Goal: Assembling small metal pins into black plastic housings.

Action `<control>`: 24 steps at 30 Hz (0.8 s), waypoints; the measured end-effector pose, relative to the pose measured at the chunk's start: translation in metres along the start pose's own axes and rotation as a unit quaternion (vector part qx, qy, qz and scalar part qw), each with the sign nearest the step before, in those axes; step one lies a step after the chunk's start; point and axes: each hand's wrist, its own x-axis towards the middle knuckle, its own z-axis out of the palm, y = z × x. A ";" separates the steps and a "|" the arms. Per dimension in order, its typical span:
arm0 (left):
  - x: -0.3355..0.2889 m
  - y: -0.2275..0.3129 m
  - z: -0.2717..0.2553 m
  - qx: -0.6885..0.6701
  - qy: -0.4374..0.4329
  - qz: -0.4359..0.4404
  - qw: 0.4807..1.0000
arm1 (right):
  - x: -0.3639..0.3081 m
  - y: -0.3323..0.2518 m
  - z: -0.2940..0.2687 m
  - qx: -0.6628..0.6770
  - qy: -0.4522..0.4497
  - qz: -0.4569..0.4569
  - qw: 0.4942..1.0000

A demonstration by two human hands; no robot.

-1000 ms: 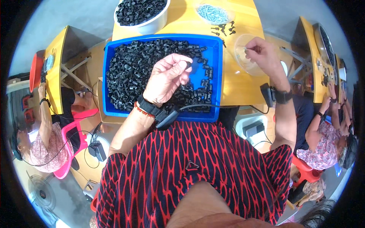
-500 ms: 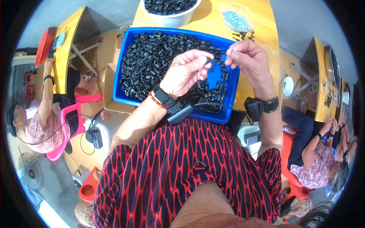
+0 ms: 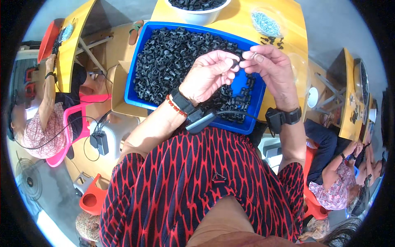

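Note:
Over the blue bin (image 3: pixel 131 92), my left hand (image 3: pixel 210 74) pinches a small black plastic part (image 3: pixel 235 63) between thumb and fingertips. My right hand (image 3: pixel 273 68) is closed in a pinch close beside it. A small shiny metal piece (image 3: pixel 254 54), which looks like a screw, shows between its fingertips. The fingertips of both hands nearly meet, and whether the two pieces touch I cannot tell. Below the hands, the bin holds a heap of loose black plastic parts (image 3: pixel 164 61). Its blue bottom shows in a patch near the right side.
A white bowl (image 3: pixel 199 17) of black parts stands beyond the bin. A pile of silvery-blue screws (image 3: pixel 266 24) and some black pieces (image 3: pixel 272 42) lie on the yellow table (image 3: pixel 294 26). A cable links my two wrist devices. Other people sit at tables left and right.
My hands have come together, the left moving right toward the right hand. The whole view has shifted slightly.

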 end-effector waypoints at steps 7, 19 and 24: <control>0.001 0.000 -0.002 0.010 0.007 -0.008 1.000 | 0.004 0.009 -0.007 0.009 -0.012 -0.039 0.999; 0.002 -0.001 -0.003 0.001 0.001 0.001 1.000 | 0.002 0.012 0.000 -0.075 -0.007 -0.070 0.995; 0.002 -0.001 -0.003 0.003 0.005 0.004 1.000 | 0.002 0.012 -0.001 -0.108 -0.008 -0.081 0.991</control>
